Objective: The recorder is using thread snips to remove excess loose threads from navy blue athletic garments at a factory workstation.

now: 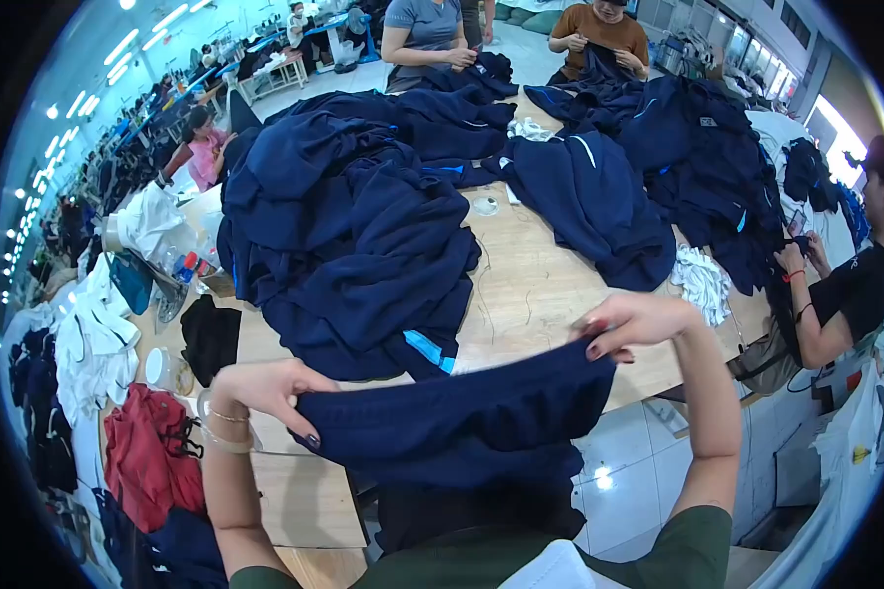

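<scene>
A navy garment with a gathered, elastic-looking waistband (452, 402) is stretched between my hands above the near table edge. My left hand (270, 388) pinches the left end of the band, thumb on the near side. At the other end my right hand (643, 322) grips the band between thumb and fingers. A small reddish thing shows by the right fingertips, too unclear to name. The lower part of the garment hangs toward my lap. Just beyond it lies a big heap of navy garments (354, 226), with a light blue strip (428, 349) at its near edge.
More navy garments (589, 201) cover the far side of the wooden table (506, 294). White cloth strips (700, 283) lie at right. A red bag (152, 456), a white tub (167, 371) and black cloth (210, 334) are at left. Several people work around the table, one close on the right (850, 294).
</scene>
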### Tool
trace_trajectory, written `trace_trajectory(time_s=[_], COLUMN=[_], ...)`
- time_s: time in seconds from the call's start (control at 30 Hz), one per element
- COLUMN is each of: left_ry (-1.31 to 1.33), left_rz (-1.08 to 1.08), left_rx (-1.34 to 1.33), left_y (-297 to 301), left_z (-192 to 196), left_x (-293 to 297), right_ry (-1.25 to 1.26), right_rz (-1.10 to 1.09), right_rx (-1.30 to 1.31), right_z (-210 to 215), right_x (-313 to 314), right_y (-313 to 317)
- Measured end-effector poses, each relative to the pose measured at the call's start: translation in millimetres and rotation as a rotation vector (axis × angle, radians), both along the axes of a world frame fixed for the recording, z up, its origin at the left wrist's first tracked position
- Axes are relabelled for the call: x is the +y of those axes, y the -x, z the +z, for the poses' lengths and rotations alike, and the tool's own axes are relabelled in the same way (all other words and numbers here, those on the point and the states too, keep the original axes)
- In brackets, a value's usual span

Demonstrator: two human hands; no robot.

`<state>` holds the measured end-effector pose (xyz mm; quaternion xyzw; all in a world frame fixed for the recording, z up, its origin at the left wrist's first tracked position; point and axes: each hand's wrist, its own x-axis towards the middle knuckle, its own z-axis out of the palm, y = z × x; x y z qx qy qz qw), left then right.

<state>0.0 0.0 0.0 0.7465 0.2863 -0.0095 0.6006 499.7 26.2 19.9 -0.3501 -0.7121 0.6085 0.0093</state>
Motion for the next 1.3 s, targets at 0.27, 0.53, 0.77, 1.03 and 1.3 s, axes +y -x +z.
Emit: trace_trajectory(time_s=[0.27,0.53,0.77,1.03,1.3], left_ry=[-0.904,-0.916,-1.280,-1.080,-0.051], left_rz=[0.683,0.644,0.556,0.674,0.885], left_rx=[0.085,0.013,0.328,0.303,-0.514], left_y=[-9.8,-0.9,-40.4,-88.4,-93.2], left_z=[81.2,43.9,-97.5,-140.8,-186.8], left_x=[-36.6,-33.1,-17.3,-34.4,34.9], right_ry=[-0.644,-0.772,-0.911,-0.900,0.008], right_rz=[-0.301,-0.649,-0.719,-0.636,-0.810], right_rx=[0.214,0.383,0.159,-0.151,0.581], right_z=[73.2,-7.4,-146.7,-148.9,-213.8], right_x=[-33.7,-30.7,-17.5,-44.0,34.4], right_y=[-8.0,25.2,60.0,84.3,134.3])
